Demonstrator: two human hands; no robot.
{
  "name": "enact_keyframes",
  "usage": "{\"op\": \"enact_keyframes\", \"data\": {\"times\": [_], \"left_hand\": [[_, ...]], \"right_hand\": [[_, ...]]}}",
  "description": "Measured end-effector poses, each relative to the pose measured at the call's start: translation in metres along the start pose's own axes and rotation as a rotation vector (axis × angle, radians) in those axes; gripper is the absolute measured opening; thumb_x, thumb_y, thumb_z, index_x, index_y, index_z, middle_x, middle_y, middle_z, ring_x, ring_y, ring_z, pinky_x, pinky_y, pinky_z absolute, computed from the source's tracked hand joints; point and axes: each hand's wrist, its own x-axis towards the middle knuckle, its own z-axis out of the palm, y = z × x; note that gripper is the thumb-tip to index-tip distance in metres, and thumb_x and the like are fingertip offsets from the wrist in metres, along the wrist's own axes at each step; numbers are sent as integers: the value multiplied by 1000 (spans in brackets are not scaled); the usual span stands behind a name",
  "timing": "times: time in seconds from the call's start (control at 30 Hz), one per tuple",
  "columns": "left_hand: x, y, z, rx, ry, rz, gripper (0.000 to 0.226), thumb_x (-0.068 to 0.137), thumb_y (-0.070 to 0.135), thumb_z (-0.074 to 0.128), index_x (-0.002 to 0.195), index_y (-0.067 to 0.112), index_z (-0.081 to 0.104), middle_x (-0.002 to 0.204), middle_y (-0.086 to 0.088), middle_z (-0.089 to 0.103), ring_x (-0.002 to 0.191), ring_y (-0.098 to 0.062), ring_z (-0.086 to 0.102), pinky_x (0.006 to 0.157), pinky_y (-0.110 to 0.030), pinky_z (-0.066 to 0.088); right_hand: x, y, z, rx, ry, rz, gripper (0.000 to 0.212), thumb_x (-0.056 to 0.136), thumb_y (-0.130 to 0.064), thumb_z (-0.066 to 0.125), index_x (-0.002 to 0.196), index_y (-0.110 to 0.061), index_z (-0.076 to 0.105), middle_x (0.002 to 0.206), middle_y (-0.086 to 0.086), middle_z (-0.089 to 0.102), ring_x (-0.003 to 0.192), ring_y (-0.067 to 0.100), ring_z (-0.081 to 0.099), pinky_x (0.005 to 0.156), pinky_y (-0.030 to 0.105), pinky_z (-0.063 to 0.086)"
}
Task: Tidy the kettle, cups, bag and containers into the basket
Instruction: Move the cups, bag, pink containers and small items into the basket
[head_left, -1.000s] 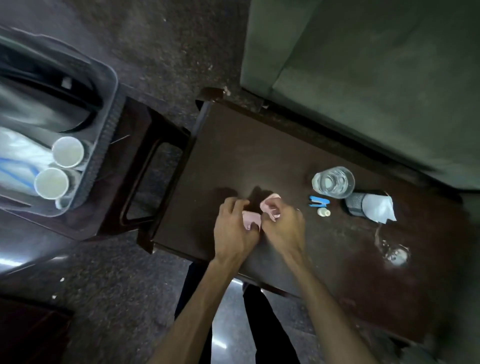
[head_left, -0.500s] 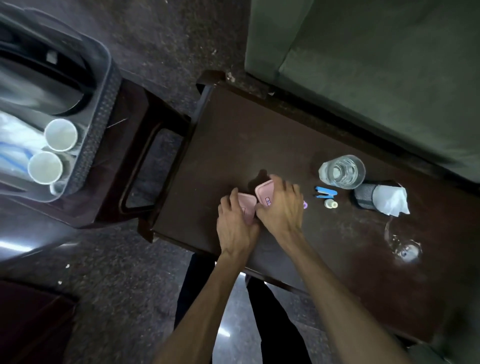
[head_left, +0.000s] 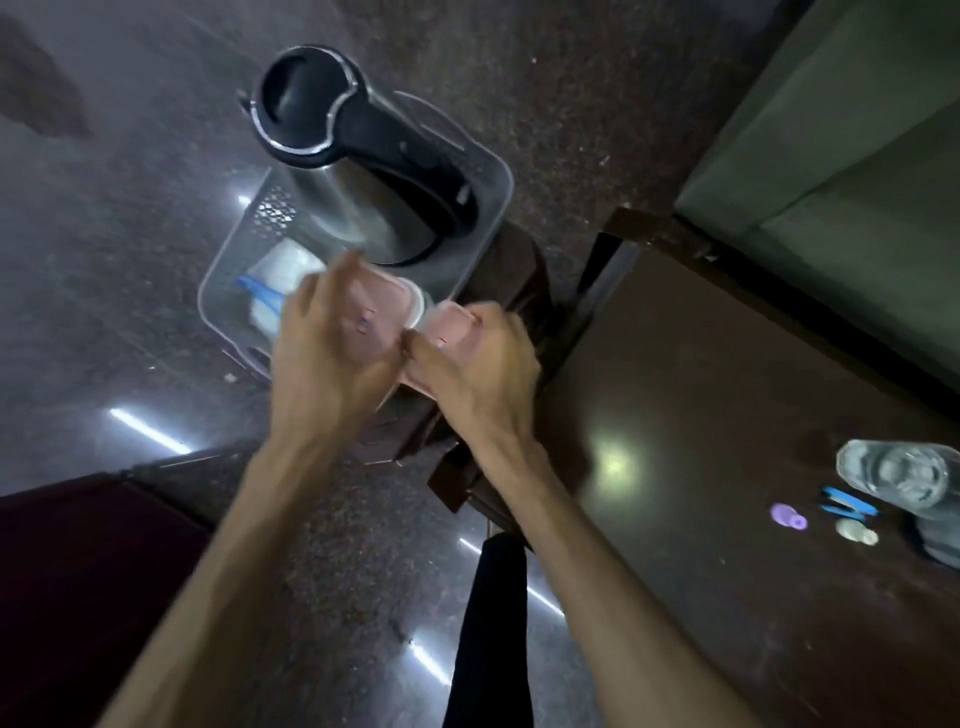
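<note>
**Two pink containers held over the basket**

We take the grey basket (head_left: 488, 171) as our landmark. It sits on a dark stool, with the dark tabletop (head_left: 727, 374) to its right.

We count one kettle (head_left: 358, 150) standing inside the basket at its far end, steel-bodied with a black lid and handle. We count one white bag (head_left: 283, 270) with a blue strip lying in the basket's near end, just this side of the kettle. Of the cups we can make out only one pale rim (head_left: 420, 301) inside the basket, beside the bag; the hands hide the rest, so we cannot give a full count.

We count two pink containers. Our left hand (head_left: 322, 353) has its fingers curled around one pink container (head_left: 376, 312), holding it above the basket's near end. Our right hand (head_left: 478, 364) grips the second pink container (head_left: 452, 325) at the basket's near right corner, just over its rim. The two containers touch or nearly touch; motion blur keeps us from saying which.

On the tabletop, well to the right of the basket, we count one clear glass (head_left: 898, 478), one small blue item (head_left: 847, 501), one small purple piece (head_left: 787, 517) and one small pale cap (head_left: 854, 532), all near one another.
</note>
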Motion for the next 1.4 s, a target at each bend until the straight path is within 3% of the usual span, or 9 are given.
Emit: {"op": "enact_keyframes", "data": {"times": [0.17,0.43,0.6,0.73,0.83,0.97,1.1,1.2,1.4], "left_hand": [[69,-77,-51,181,3,1,86,72,26,82,151,19,47,132,-21,59,121,-42,56,99,-50,48],[107,-147,-40,264,-247,13,76,81,18,81,149,8,50,138,-31,56,117,-53,61,99,-60,51],[106,-162,-51,127,-335,-57,94,73,26,85,155,11,42,150,-25,46,130,-43,52,107,-50,44],[84,-159,-57,60,-157,-28,79,69,36,59,143,9,54,139,-20,50,126,-36,53,105,-46,47],[65,-154,-44,123,-134,21,62,73,31,71,128,3,64,128,-22,55,115,-40,56,96,-52,51],[57,-155,-29,237,-204,28,65,73,12,85,133,3,60,130,-23,55,116,-42,52,94,-58,49],[52,-132,-22,257,-41,38,56,74,20,82,125,7,64,128,-18,58,115,-39,55,87,-50,51],[35,-94,-9,137,91,113,38,79,21,75,115,7,70,116,-13,64,103,-33,62,80,-42,51],[-12,-15,48,-105,-1,203,17,87,11,69,102,9,74,101,-7,68,91,-25,66,78,-44,55]], "right_hand": [[24,-76,87,-156,4,-154,64,74,-51,79,119,-9,62,115,12,67,97,32,70,73,33,49],[40,-80,155,-565,-20,-312,61,91,-64,54,119,-11,67,121,9,73,115,28,62,103,45,39],[38,-61,148,-596,-79,-385,44,82,-45,66,114,-16,66,114,1,75,115,23,59,99,44,34],[38,-57,147,-603,-95,-399,41,82,-42,71,117,-20,64,114,-4,74,116,19,58,105,43,34],[35,-52,150,-616,-73,-426,44,83,-45,73,118,-20,63,116,-4,72,117,18,57,107,44,34],[33,-50,146,-557,-91,-459,48,84,-47,75,120,-18,63,120,-2,71,120,19,56,107,41,35],[29,-43,116,-381,-35,-470,37,86,-33,72,118,-15,69,121,0,73,121,21,59,103,40,41],[19,-34,85,-213,5,-432,36,85,-25,73,118,-11,71,121,2,74,118,22,62,98,41,47],[-7,25,7,-72,134,-292,27,84,-15,72,111,-13,74,111,-1,76,103,19,65,91,33,52]]}}
